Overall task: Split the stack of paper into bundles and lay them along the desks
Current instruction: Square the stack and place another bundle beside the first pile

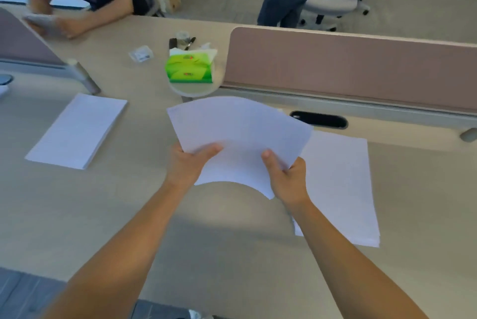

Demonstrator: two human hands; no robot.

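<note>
Both my hands hold a white paper bundle above the beige desk, and the sheets bow upward in the middle. My left hand grips its near left edge, thumb on top. My right hand grips its near right edge the same way. A second white paper stack lies flat on the desk to the right, partly under the held bundle and my right arm. A third paper bundle lies flat on the desk at the left.
A green tissue pack sits on a round stand at the desk's middle, with pens and a small plastic box behind it. A pink divider panel runs along the right. A cable slot lies below it. One person sits at the far left; another stands behind by a chair.
</note>
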